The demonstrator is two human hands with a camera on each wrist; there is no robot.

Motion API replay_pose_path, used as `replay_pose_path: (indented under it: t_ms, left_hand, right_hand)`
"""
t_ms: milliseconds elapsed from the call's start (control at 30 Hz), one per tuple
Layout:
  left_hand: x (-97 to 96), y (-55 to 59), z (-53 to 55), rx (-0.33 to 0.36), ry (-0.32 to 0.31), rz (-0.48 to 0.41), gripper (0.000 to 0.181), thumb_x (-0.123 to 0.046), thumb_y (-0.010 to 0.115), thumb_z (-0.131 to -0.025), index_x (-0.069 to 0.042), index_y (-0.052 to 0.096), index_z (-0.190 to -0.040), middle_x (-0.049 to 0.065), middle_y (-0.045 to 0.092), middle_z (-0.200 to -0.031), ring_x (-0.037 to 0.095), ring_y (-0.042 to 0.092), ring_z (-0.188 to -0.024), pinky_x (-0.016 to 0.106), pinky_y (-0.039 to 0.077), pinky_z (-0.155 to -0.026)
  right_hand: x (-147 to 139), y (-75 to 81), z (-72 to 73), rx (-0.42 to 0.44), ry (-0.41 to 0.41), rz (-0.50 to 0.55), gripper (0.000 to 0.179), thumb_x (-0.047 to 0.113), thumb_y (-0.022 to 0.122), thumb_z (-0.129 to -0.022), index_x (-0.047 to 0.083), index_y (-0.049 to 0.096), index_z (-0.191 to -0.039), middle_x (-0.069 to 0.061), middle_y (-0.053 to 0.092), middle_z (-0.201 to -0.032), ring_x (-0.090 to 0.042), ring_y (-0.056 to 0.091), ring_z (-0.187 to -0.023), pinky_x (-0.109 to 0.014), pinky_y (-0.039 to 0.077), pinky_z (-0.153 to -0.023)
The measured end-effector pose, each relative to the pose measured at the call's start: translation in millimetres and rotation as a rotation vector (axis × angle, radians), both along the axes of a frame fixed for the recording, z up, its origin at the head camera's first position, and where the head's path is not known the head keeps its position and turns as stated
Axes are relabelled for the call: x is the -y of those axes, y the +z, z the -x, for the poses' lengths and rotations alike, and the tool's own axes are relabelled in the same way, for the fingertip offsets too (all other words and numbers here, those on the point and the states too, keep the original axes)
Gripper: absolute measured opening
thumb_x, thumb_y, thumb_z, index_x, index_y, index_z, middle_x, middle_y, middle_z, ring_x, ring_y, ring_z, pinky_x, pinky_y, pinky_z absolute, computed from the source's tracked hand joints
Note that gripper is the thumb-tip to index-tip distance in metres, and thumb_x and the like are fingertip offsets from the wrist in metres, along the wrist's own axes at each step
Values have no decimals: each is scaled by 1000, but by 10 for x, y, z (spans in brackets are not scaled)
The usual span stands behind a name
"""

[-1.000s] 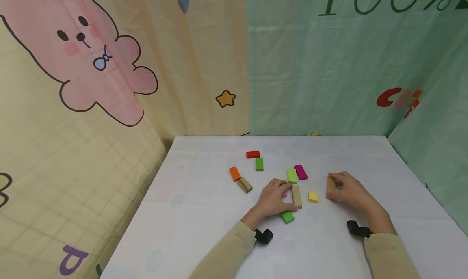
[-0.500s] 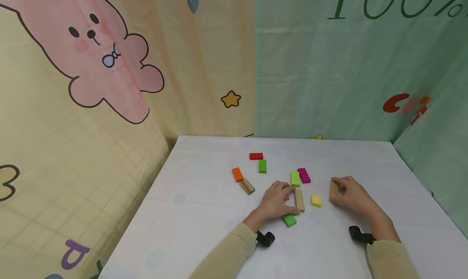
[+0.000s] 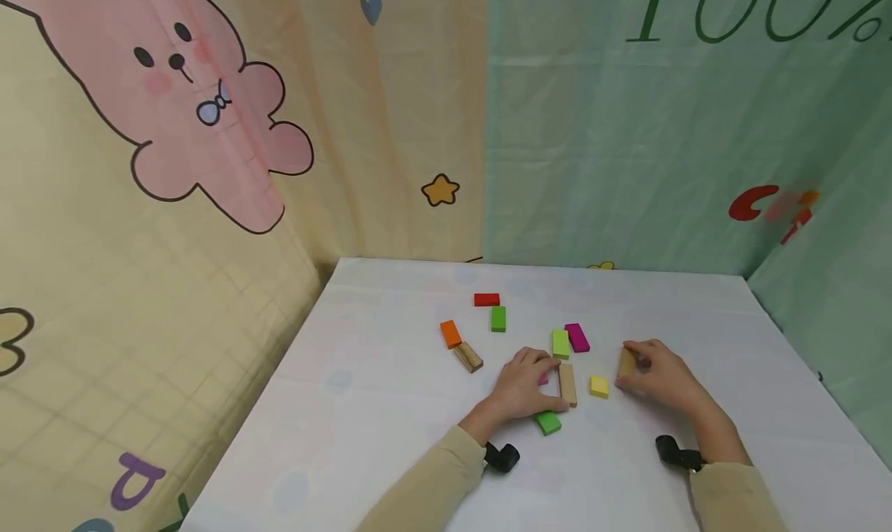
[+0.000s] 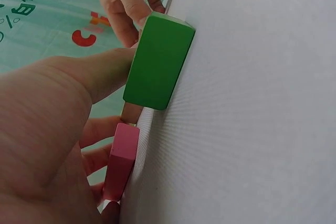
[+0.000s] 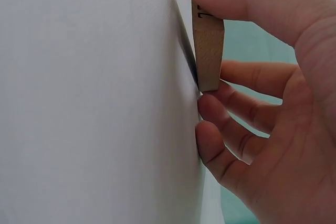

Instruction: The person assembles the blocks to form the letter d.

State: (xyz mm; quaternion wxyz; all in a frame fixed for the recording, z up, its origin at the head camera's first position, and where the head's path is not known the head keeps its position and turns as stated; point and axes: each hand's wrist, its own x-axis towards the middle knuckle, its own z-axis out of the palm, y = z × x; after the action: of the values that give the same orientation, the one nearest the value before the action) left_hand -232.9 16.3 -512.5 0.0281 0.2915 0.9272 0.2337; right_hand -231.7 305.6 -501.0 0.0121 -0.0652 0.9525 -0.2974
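My left hand (image 3: 521, 389) pinches a plain wooden block (image 3: 567, 385) end to end between thumb and fingers, low at the table. Under and beside that hand lie a green block (image 4: 160, 61) and a pink block (image 4: 122, 161); the pink one is mostly hidden in the head view. My right hand (image 3: 662, 373) grips a second wooden block (image 5: 209, 40), thumb on one end and fingers at the other, close over the table. Between the two wooden blocks sits a small yellow block (image 3: 598, 386).
Beyond the left hand lie a lime block (image 3: 560, 344) and a magenta block (image 3: 577, 338). Farther left are red (image 3: 486, 300), green (image 3: 498, 319) and orange (image 3: 450, 334) blocks and a wooden block (image 3: 468, 357). All rest on a white-covered table (image 3: 334, 439).
The right hand has shifted slightly left with its wooden block, nearer the yellow block. The left hand keeps its place on the other wooden block; the head view has tilted a little.
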Motion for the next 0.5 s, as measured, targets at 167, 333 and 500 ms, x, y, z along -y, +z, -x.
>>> replay_pose_path:
  t_ms: [167,333,500]
  left_hand:
    - [-6,-14,15,-11,-4,-2,73,-58,74,-85,-24,54,-146,-5,47,-145,11,38,-134,36,35,-110]
    - [1,17,-5,-2,9,19,74,-58,74,-85,-24,54,-146,-5,47,-145,11,37,-134,36,36,-109]
    - [-16,37,-16,1,0,5,73,-57,75,-85,-23,54,-146,-4,47,-145,13,38,-134,37,36,-110]
  right_hand:
    - [57,10,10,-15,-4,3,80,35,84,-81,-6,51,-140,-25,53,-123,-41,55,-107,-57,51,-86]
    - [118,-16,53,2,-17,18,80,37,84,-81,-5,51,-142,-23,53,-125,-39,54,-107,-54,51,-86]
    - [138,-24,95,-9,-14,3,80,38,83,-82,-4,51,-142,-23,53,-126,-37,55,-106,-52,52,-86]
